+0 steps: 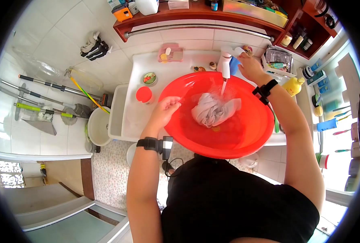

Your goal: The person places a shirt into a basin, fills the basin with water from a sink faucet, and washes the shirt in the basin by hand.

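Grey cloth (212, 111): bunched in the red basin (224, 151), frame centre, under water from the tap (225, 67) | long axis laid roughly left–right | left hand (166, 109), nearer, half curled at the left rim; right hand (251, 68) placed upper right, beside the tap; neither grip can be told.

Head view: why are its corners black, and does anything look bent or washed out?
Head view: black rings a round image, probably from a wide lens; the metal rail bows upward; glare bleaches the right side; the grey cloth in the red basin shows clear folds.
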Demonstrator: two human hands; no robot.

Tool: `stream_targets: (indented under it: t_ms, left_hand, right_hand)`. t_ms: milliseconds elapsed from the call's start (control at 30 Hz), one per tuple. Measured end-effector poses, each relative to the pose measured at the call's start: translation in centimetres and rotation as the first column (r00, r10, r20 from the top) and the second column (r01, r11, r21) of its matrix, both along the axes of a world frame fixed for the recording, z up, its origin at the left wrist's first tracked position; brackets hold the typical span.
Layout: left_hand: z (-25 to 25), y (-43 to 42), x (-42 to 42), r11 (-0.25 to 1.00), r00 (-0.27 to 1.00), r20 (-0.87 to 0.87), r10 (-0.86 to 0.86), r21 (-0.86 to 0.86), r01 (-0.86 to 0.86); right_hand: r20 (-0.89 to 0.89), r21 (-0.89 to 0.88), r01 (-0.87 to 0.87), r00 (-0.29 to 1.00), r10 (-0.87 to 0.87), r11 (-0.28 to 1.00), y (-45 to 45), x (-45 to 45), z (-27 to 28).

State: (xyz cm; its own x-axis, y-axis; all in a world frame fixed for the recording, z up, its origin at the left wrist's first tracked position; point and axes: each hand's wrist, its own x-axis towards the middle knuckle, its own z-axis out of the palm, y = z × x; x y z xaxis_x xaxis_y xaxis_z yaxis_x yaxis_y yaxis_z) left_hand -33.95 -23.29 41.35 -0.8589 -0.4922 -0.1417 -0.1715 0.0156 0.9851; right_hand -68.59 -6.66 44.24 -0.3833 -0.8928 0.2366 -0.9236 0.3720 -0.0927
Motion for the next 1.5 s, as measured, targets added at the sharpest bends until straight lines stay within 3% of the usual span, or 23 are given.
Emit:
stream_targets:
  t_ms: [67,1500]
  left_hand:
    - [-0.12,-0.01,0.04,1.0,1.0,-0.01,0.0,0.009,0.0]
    - [-0.06,0.06,0.12,0.998,0.999,-0.026,0.038,0.061,-0.036]
  right_hand:
    - [-0.034,-0.085,-0.04,0.999,0.037,0.996,-0.02,-0.27,-0.53]
    - [-0.041,-0.069,-0.035,0.999,0.032,0.997,0.08,-0.17,-0.71]
